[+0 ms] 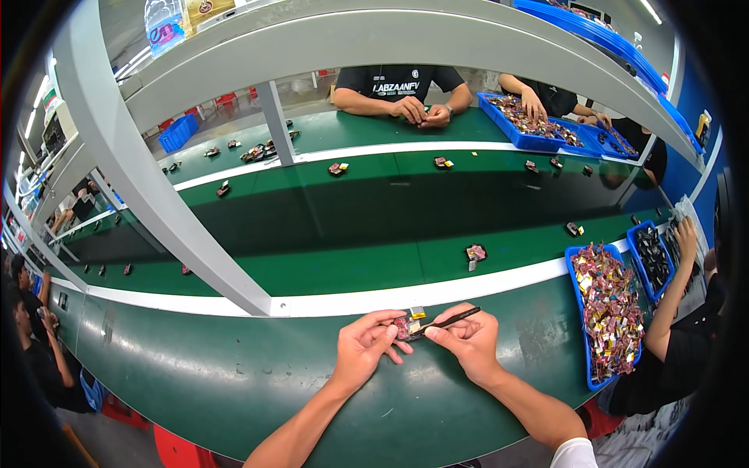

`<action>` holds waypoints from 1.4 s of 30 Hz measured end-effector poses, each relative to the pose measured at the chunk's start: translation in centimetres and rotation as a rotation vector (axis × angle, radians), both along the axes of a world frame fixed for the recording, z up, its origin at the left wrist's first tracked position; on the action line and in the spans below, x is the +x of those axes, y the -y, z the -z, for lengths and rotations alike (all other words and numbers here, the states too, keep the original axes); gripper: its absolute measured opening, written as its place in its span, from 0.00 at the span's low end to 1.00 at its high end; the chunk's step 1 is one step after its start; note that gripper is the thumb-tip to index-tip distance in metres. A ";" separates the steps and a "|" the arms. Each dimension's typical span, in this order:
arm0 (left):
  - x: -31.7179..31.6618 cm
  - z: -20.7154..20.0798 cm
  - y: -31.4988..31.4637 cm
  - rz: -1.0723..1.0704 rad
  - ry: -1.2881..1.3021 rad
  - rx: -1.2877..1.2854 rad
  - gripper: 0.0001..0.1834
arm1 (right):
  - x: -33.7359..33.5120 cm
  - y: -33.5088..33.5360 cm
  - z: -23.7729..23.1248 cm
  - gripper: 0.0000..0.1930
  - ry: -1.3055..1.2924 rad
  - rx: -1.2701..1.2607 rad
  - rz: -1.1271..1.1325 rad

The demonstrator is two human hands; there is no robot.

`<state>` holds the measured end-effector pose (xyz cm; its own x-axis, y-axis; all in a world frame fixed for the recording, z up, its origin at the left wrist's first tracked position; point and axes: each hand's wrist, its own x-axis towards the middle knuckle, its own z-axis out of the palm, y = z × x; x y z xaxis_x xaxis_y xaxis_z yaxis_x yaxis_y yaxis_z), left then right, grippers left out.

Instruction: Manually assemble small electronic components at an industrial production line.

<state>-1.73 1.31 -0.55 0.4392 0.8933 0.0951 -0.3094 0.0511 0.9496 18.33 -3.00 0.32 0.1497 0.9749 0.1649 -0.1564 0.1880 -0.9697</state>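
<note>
Above the green bench (257,374), my left hand (359,351) is closed on a small electronic assembly (402,327), a reddish circuit board in a dark housing. A yellow-and-silver piece (417,313) sticks up at its far side. My right hand (473,347) pinches black tweezers (459,317), with their tip at the assembly's right side. Whether the tip grips a part is too small to tell. Beyond the white rail, the nearest similar assembly (476,253) lies on the green conveyor belt (351,261).
A blue tray (573,273) heaped with red boards and yellow pieces stands at the right; beside it is a blue tray of black parts (652,253). A grey frame post (179,210) rises at left. Co-workers sit opposite (398,93), at right (671,343) and far left.
</note>
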 end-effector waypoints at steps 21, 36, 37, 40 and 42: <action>0.3 0.1 0.2 -0.023 -0.004 -0.024 0.15 | 0.0 0.2 0.0 0.08 0.087 0.037 0.001; 0.3 0.1 0.3 -0.058 0.000 -0.089 0.12 | 0.1 0.4 0.2 0.09 0.208 0.115 0.003; 0.3 0.1 0.3 -0.064 0.004 -0.092 0.12 | 0.1 0.5 0.2 0.09 0.271 0.166 0.025; 0.5 0.0 0.4 -0.065 0.013 -0.093 0.12 | 0.4 0.6 0.4 0.07 0.398 0.247 0.077; 0.4 0.1 0.3 -0.068 0.005 -0.092 0.12 | 0.0 0.6 -0.1 0.06 0.430 0.258 0.087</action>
<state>-1.28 0.96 -0.61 0.3770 0.9261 0.0135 -0.3196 0.1164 0.9404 18.33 -3.65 0.40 0.0940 0.8815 0.4628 0.2731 0.4242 -0.8634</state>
